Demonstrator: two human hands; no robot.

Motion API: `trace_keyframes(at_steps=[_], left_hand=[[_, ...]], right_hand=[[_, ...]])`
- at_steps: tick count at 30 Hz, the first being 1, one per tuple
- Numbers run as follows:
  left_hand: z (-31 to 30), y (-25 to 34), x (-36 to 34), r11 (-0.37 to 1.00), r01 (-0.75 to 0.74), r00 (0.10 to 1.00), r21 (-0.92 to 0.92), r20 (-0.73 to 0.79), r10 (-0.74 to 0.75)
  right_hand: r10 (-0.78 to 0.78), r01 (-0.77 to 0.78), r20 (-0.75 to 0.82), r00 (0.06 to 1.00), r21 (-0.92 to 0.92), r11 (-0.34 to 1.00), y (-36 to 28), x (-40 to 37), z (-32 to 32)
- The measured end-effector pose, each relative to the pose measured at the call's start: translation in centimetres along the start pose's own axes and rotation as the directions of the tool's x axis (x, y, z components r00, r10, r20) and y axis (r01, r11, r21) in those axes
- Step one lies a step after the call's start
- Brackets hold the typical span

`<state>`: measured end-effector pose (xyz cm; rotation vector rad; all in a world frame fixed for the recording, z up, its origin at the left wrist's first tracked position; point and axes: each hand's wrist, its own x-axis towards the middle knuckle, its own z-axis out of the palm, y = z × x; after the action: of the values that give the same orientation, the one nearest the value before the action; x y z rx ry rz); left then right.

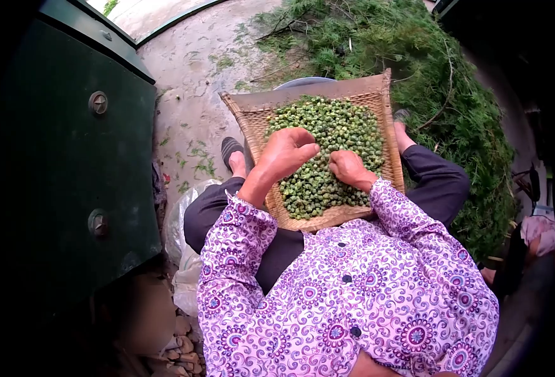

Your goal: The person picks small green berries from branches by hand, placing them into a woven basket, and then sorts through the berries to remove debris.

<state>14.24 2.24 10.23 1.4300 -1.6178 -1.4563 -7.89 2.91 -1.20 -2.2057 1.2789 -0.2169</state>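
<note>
A woven wicker winnowing tray [266,120] rests across my lap and between my knees. Small, roundish green pods [343,125], which look like conifer seed cones, are spread over it in a thick layer. My left hand [285,152] hovers above the left part of the pile, its fingers curled towards the thumb. Low over the middle of the pile is my right hand [349,168], with the fingers bent in and close to the pods. Whatever either hand may hold is too small or hidden to make out.
Cut green conifer branches [409,56] are heaped ahead and to the right. Behind the tray shows the rim of a basin [305,81]. A dark green metal door [70,163] stands at left, near a clear plastic bag [186,276]. Another person's hand [533,245] appears at far right.
</note>
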Motion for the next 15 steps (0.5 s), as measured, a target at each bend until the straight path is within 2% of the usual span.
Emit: trace_keyframes(at_steps=[2, 4, 6, 9, 10, 12, 13, 14, 15], left_hand=[[0.1, 0.4, 0.1, 1.0, -0.005, 1.0, -0.002, -0.002, 0.005], [0.0, 0.9, 0.0, 0.999, 0.035, 0.999, 0.001, -0.006, -0.035], [0.1, 0.2, 0.4, 0.998, 0.042, 0.999, -0.041, -0.005, -0.042], [-0.1, 0.1, 0.3, 0.999, 0.0, 0.999, -0.038, -0.047, -0.001], [-0.2, 0.3, 0.1, 0.999, 0.005, 0.999, -0.042, -0.054, -0.007], [-0.2, 0.4, -0.1, 1.0, -0.017, 0.996, 0.02, -0.09, 0.019], [0.0, 0.0, -0.1, 1.0, -0.011, 0.995, -0.026, -0.095, 0.008], [0.0, -0.2, -0.1, 1.0, -0.004, 0.995, -0.028, -0.099, 0.001], [-0.1, -0.2, -0.2, 1.0, -0.023, 0.995, -0.016, -0.102, 0.022]], right_hand=[[0.021, -0.021, -0.055, 0.998, -0.006, 1.0, 0.6, 0.1, -0.2], [0.053, -0.044, -0.078, 0.996, 0.107, 0.993, 0.3, 0.8, -0.3], [-0.009, 0.018, -0.056, 0.998, 0.159, 0.987, -0.9, 1.4, -0.7], [-0.013, 0.009, 0.04, 0.999, 0.085, 0.996, -2.8, 2.3, -0.2], [-0.03, 0.033, 0.113, 0.993, -0.029, 0.999, -3.2, 3.0, 0.1], [-0.057, 0.065, 0.066, 0.996, -0.127, 0.99, -2.1, 4.0, 3.0], [-0.102, 0.112, 0.065, 0.993, -0.178, 0.978, -1.9, 4.6, 3.9], [-0.106, 0.117, 0.072, 0.992, -0.174, 0.978, -1.6, 4.6, 4.6], [-0.128, 0.162, 0.134, 0.983, -0.281, 0.946, -1.9, 4.7, 4.5]])
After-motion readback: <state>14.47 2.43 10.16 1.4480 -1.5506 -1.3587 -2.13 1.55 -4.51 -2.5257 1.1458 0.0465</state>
